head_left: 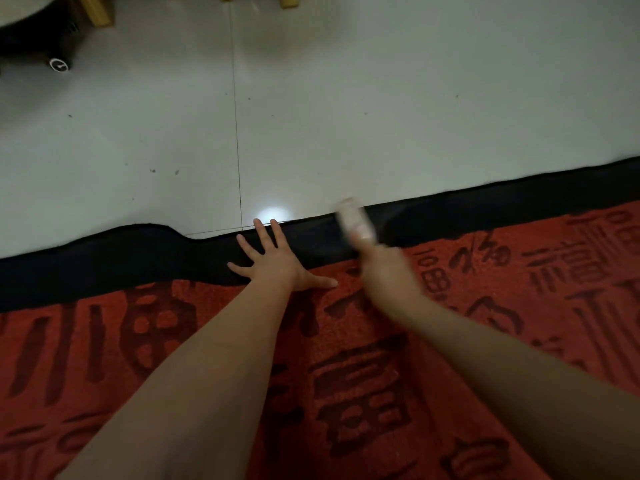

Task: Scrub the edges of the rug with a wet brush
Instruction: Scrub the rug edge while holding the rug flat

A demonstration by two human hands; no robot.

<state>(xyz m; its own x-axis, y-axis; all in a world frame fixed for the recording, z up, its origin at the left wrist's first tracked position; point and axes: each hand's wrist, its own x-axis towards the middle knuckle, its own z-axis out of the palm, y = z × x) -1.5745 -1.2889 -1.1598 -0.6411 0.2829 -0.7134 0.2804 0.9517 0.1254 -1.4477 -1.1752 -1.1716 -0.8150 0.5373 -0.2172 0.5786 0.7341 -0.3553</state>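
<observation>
A red rug with dark character patterns fills the lower half of the view, and its black border runs along the grey floor. My left hand lies flat with fingers spread on the border and presses it down. To its right my right hand grips a pale brush, blurred by motion, whose head is over the black border near the floor edge.
Grey tiled floor stretches beyond the rug. A dark wheeled object stands at the far left corner, and wooden furniture legs show along the top edge. The rug's border bulges near its left part.
</observation>
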